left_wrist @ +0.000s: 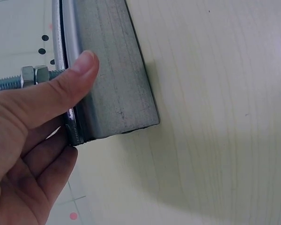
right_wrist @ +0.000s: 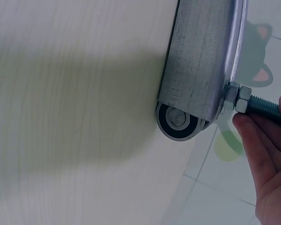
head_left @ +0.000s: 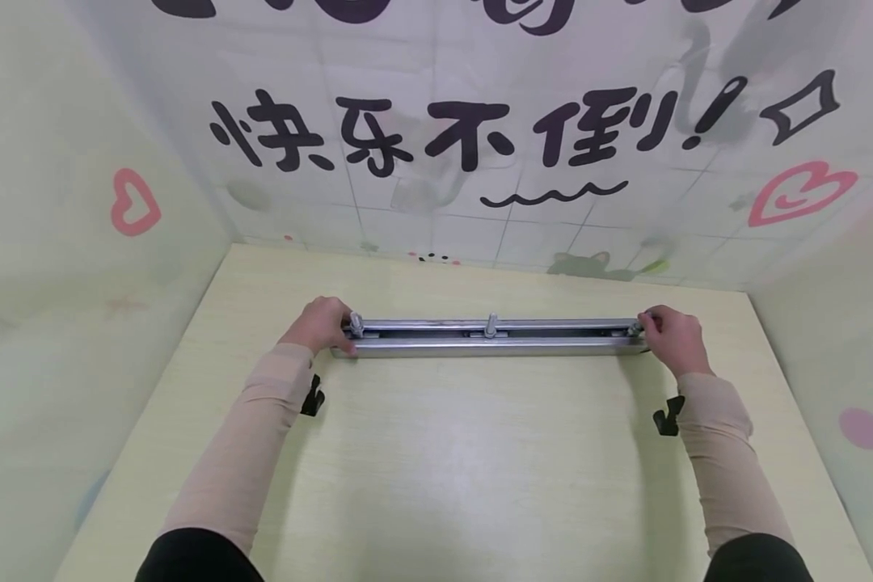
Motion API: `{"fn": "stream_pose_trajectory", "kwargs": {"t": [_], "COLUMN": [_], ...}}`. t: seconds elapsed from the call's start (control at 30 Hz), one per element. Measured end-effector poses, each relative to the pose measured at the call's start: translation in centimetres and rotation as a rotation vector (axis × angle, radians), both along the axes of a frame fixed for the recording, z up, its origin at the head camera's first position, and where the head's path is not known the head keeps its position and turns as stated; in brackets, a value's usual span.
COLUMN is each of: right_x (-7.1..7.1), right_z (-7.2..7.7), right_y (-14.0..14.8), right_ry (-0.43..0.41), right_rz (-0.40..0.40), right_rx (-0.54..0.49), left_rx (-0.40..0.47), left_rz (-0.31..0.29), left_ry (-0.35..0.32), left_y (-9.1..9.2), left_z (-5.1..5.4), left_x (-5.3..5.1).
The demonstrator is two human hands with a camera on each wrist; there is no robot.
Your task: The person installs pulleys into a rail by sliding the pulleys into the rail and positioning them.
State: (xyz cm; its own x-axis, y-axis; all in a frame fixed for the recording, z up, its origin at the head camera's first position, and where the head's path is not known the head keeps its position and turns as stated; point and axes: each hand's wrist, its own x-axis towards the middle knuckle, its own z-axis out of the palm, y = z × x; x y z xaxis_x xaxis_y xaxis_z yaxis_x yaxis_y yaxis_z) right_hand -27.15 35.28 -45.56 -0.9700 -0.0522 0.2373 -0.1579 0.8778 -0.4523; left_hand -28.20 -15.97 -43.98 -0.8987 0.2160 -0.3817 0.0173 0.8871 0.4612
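A long metal channel rail (head_left: pixel 495 347) lies across the far part of the table, its slot facing up. Three threaded bolts stand up out of the slot: the middle bolt (head_left: pixel 491 326), and one near each end. My left hand (head_left: pixel 323 326) grips the rail's left end, thumb on the front face, beside a bolt with nuts (left_wrist: pixel 35 76). At the other end, my right hand (head_left: pixel 672 338) pinches the right bolt (right_wrist: pixel 263 107) above its nuts (right_wrist: pixel 238 97). Below them, a roller wheel (right_wrist: pixel 178 121) sticks partly out of the rail's end.
The pale wood-grain table (head_left: pixel 480 469) stretches from the rail toward me. A printed white backdrop (head_left: pixel 436 186) rises behind its far edge. Pale side walls stand at the left (head_left: pixel 58 323) and right (head_left: pixel 837 347).
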Motion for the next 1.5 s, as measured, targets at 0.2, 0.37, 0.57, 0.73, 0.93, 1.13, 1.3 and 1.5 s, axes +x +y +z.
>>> {"fn": "stream_pose_trajectory", "kwargs": {"t": [0.2, 0.37, 0.57, 0.73, 0.93, 1.13, 1.3, 1.5], "right_x": [0.0, -0.1, -0.1, 0.2, 0.7, 0.8, 0.5, 0.6], "right_z": [0.2, 0.2, 0.1, 0.3, 0.2, 0.0, -0.2, 0.4], "right_y": [-0.1, -0.3, -0.3, -0.4, -0.4, -0.3, -0.4, -1.0], "right_ry": [-0.014, 0.001, -0.001, -0.011, -0.024, -0.033, -0.107, -0.199], "right_rz": [0.021, 0.044, 0.055, 0.06, 0.061, 0.063, 0.073, 0.052], "right_rx": [0.007, 0.016, 0.026, 0.031, 0.034, 0.02, -0.019, -0.049], "left_rx": [-0.001, 0.004, 0.013, 0.013, 0.011, -0.001, -0.003, 0.037], "left_rz": [0.001, -0.005, -0.013, -0.035, -0.048, -0.063, -0.076, -0.075], "left_ry": [0.002, 0.01, 0.003, 0.011, 0.02, 0.03, 0.058, 0.062], "left_y": [0.0, 0.0, 0.3, 0.5, 0.7, 0.8, 0.3, -1.1], "left_z": [-0.1, -0.2, -0.1, -0.2, -0.4, -0.5, -0.9, -2.4], "left_x": [-0.1, -0.2, -0.4, -0.6, -0.8, -0.9, -0.7, -0.3]}}
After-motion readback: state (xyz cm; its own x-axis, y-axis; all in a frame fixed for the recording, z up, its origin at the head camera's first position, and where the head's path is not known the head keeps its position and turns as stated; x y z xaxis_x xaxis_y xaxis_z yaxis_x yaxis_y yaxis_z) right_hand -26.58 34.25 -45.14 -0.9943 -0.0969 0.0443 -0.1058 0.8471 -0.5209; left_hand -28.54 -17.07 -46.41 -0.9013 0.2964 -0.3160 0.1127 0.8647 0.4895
